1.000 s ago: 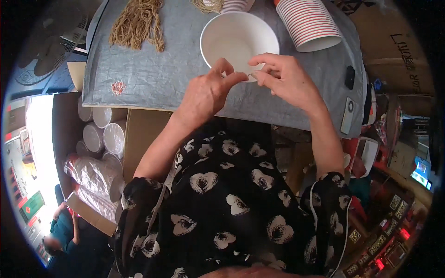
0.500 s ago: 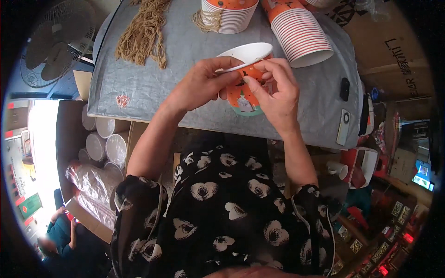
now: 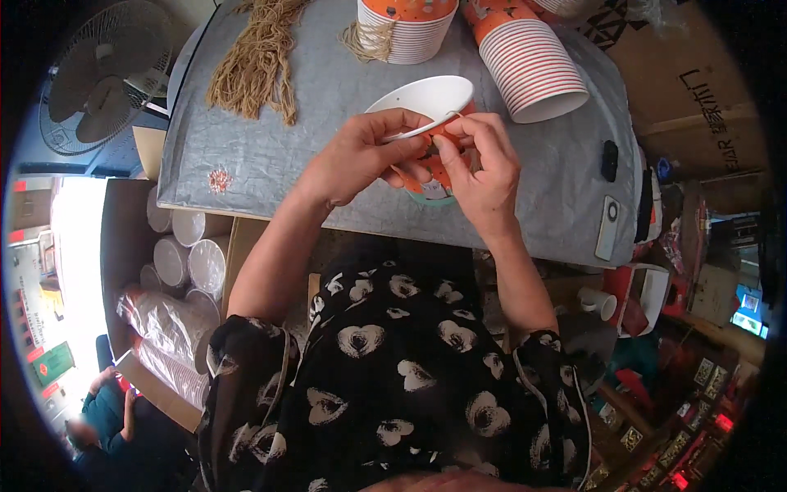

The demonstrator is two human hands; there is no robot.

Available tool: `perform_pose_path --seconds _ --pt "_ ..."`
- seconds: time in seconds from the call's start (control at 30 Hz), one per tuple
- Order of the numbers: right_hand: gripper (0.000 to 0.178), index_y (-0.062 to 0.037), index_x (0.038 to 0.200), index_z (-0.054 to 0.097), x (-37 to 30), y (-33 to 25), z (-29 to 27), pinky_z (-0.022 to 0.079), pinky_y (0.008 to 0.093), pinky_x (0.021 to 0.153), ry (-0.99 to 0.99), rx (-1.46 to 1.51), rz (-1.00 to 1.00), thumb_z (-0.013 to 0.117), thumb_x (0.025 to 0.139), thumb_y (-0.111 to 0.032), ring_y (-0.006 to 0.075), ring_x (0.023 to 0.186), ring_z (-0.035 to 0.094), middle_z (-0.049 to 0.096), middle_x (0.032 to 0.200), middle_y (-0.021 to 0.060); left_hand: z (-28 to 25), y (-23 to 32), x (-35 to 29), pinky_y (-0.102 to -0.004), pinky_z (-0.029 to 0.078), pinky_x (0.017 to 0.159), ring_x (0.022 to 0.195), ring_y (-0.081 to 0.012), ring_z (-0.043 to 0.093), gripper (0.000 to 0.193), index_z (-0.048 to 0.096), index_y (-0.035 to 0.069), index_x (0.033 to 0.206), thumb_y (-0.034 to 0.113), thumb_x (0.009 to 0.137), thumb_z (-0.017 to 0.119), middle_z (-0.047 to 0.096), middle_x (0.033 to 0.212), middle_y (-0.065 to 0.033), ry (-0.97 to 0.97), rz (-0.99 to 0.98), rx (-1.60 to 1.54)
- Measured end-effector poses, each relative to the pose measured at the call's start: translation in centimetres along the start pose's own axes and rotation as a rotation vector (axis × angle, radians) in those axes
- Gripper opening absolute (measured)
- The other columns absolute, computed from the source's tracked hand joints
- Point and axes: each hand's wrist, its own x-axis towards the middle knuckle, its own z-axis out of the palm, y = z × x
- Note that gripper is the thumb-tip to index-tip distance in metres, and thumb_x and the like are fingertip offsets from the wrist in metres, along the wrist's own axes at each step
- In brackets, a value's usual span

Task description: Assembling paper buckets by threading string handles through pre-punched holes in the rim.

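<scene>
An orange paper bucket [image 3: 434, 182] with a white inside and a green base edge is tilted over the near part of the table. My left hand [image 3: 352, 156] is closed on its rim, thumb outside and fingers wrapped round. Just under the rim, my right hand [image 3: 484, 168] pinches with thumb and forefinger; a short light cord [image 3: 448, 117] shows at the rim beside these fingertips. The fingers hide most of the cord. A small dark hole shows in the bucket's far wall. Further back lies a bundle of tan cords [image 3: 258, 70].
Orange bucket stacks stand [image 3: 402, 37] and lie [image 3: 537, 70] at the back. A black object [image 3: 609, 160] and a white and grey device [image 3: 607, 228] lie at the table's right. Left are a fan [image 3: 102, 78] and a carton of wrapped buckets [image 3: 168, 328]. Another person [image 3: 106, 418] sits lower left.
The bucket has tipped and shifted slightly left, showing more of its white inside. Both hands stay at the rim, with the right hand moved a little left.
</scene>
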Motion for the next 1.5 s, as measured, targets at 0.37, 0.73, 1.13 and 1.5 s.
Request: perform_pose_path --seconds 0.37,0.73,1.13,1.5 --pt "0.012 -0.0017 0.095 0.059 -0.3 0.4 0.7 0.051 0.0392 0.068 0.045 -0.101 -0.082 0.069 0.088 -0.001 0.0290 0.079 0.063 0.059 0.089 0.0101 1.0 -0.4 -0.3 -0.0170 0.049 0.061 0.081 -0.0097 0.073 0.032 0.061 0.002 0.129 0.020 0.102 0.062 0.074 0.098 -0.0053 0.043 0.026 -0.062" --pt "0.008 0.0009 0.100 0.057 -0.9 0.4 -0.1 0.053 0.0282 0.073 0.021 0.053 0.026 0.062 0.095 -0.002 0.0175 0.091 0.061 0.056 0.125 0.0137 1.7 -0.3 0.3 -0.0270 0.061 0.066 0.082 -0.0165 0.074 0.027 0.054 -0.006 0.124 -0.003 0.098 0.058 0.071 0.105 -0.0156 0.292 0.281 0.088" --pt "0.017 0.0018 0.104 0.056 -3.7 0.0 -0.9 0.050 0.0264 0.084 -0.056 0.687 0.407 0.061 0.102 -0.014 0.0104 0.096 0.058 0.058 0.124 0.0115 0.7 -1.6 0.5 -0.0304 0.061 0.070 0.086 -0.0196 0.076 0.029 0.058 0.001 0.122 -0.004 0.094 0.062 0.075 0.100 -0.0147 0.494 0.458 0.501" --pt "0.018 0.0019 0.104 0.066 -8.6 3.2 0.3 0.052 0.0270 0.073 -0.242 0.720 0.780 0.063 0.100 -0.015 0.0115 0.079 0.063 0.071 0.105 0.0095 -0.5 -5.6 0.1 -0.0304 0.061 0.072 0.090 -0.0190 0.075 0.028 0.067 0.002 0.118 -0.002 0.090 0.070 0.074 0.108 -0.0137 0.482 0.443 0.656"
